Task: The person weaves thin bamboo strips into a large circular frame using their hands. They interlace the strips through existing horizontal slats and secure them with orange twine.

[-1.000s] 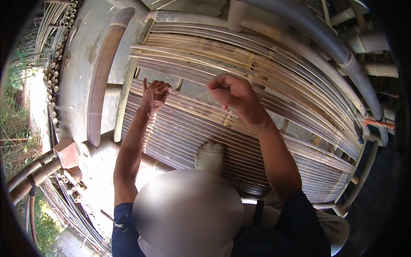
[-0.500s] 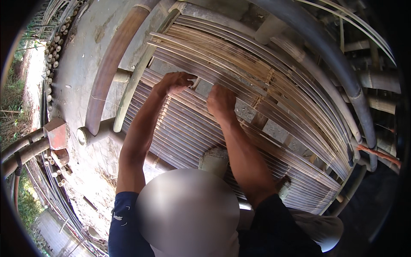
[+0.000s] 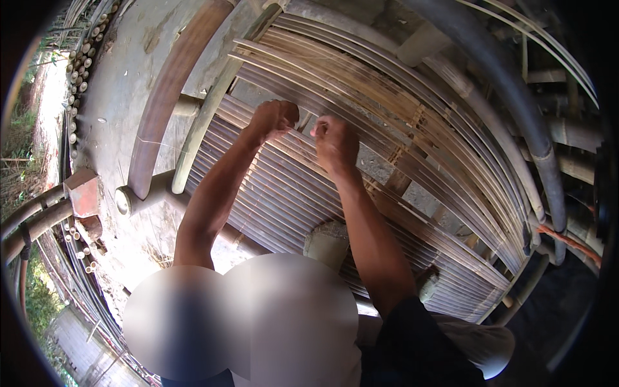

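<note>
Both my hands are over a panel of narrow bamboo slats (image 3: 284, 193) laid side by side in a bamboo frame. My left hand (image 3: 276, 120) is closed, its fingers curled near the upper edge of the near group of slats. Just to the right, my right hand (image 3: 336, 140) is closed too, with its thumb and fingertips pinched together toward the left. Whatever lies in either pinch is too small to make out. Between the two hands is a gap in the panel, crossed by a short bamboo strip (image 3: 305, 121). Beyond them runs the far group of slats (image 3: 361, 84).
Thick bamboo poles (image 3: 169, 103) border the panel at the left, and a dark curved pole (image 3: 490, 84) arches over the right. A red block (image 3: 84, 197) stands by poles at the left. An orange cord (image 3: 569, 244) hangs at the far right. Stacked bamboo ends (image 3: 80, 71) line the left.
My right hand has turned, bringing its fingertips up and into sight. My left hand has shifted slightly right and curled more tightly. The panel sits a little farther right in view.
</note>
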Available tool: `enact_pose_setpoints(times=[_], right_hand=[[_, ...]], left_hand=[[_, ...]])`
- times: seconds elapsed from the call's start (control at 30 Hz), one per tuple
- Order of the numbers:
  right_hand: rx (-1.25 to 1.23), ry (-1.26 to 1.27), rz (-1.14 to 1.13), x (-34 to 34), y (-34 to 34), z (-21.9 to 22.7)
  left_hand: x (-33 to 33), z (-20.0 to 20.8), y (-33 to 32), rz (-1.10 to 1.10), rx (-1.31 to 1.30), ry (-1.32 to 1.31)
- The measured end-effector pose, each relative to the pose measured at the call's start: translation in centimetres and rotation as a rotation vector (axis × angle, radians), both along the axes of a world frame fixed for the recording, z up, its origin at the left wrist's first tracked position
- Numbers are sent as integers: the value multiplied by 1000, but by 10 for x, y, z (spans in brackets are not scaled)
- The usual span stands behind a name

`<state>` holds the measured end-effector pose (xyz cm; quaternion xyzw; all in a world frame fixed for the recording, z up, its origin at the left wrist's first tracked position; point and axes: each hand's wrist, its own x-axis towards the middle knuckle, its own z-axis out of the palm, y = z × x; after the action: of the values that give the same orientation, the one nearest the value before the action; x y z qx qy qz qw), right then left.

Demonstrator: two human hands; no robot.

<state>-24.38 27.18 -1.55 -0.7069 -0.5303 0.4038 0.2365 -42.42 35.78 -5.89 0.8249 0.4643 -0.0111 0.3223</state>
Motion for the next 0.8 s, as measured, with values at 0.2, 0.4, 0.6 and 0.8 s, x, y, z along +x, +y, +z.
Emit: enact_pose_setpoints(times=[0.2, 0.4, 0.6, 0.8], right_hand=[[-13, 1034, -258, 2, 9, 11], [77, 65, 49, -10, -6, 33], [-724, 428, 346, 25, -62, 60], [-604, 1080, 437, 14, -54, 47]], left_hand=[[0, 51, -37, 201, 458, -358], [-25, 40, -31, 177, 132, -341], [-11, 48, -12, -24, -252, 14], [-6, 48, 1, -165, -319, 171]])
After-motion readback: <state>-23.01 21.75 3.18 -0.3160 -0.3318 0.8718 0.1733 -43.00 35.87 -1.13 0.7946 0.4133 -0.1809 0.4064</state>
